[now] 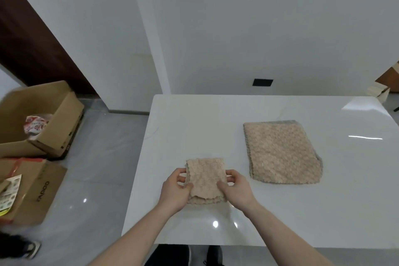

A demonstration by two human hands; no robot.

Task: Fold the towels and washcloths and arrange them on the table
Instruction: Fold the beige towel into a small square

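From the head camera I saw the left hand (175, 190) and the right hand (234, 188) both pinching one small beige washcloth (205, 177), each at a side edge, thumbs on top and fingers curled beneath. The cloth sat doubled over near the front edge of the white tabletop (194, 119), left of its middle, with lower layers peeking out at the near end. I judged the two-sided hold was there to keep the layers square while the fold was tidied.

One larger folded towel (281, 150) of the same beige knobbly weave lay flat toward the right side of the tabletop, well apart from the hands, probably parked there as finished. So I counted two cloths on the table: one washcloth in hand, one towel set down.

On the floor to the left stood two cardboard boxes, an open one (41, 114) and a closed one (32, 188).
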